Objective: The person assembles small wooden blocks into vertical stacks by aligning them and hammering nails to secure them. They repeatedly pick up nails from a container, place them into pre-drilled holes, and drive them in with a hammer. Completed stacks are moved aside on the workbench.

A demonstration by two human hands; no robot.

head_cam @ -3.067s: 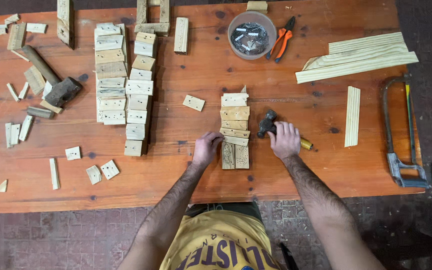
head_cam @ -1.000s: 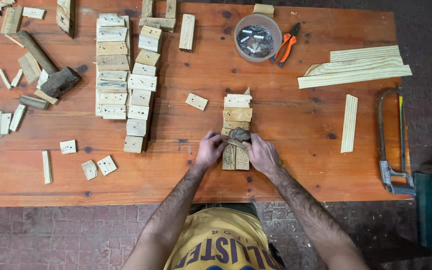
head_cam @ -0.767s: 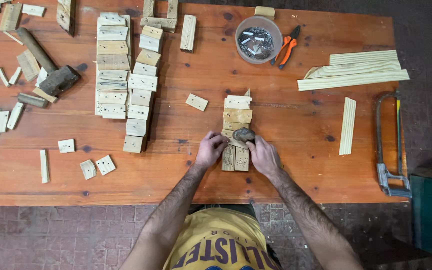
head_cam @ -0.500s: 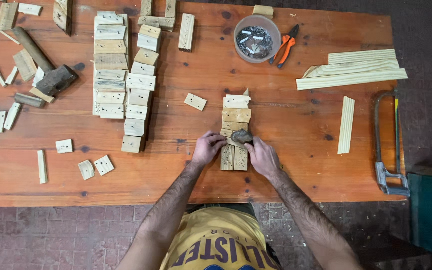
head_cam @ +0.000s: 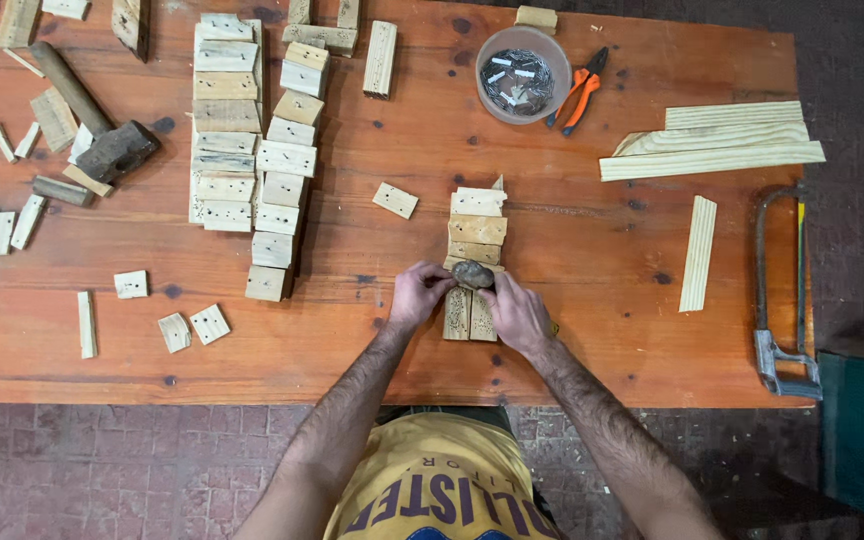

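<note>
Wooden slat stack (head_cam: 476, 245) sits mid-table toward near edge. Right hand (head_cam: 518, 314) wraps hammer (head_cam: 473, 274), head resting on slats. Left hand (head_cam: 418, 293) pinches at slat beside head, likely steadying nail; nail itself too small to see. Best: short light taps, fingertips low, slats squared.

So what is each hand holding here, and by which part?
The right hand grips a hammer close under its head. The left hand touches the wooden slat assembly; whether its fingers pinch a nail cannot be told.

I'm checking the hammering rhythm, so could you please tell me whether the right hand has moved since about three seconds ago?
Yes. The right hand moved left, from beside the wooden slat assembly to over it.
</note>
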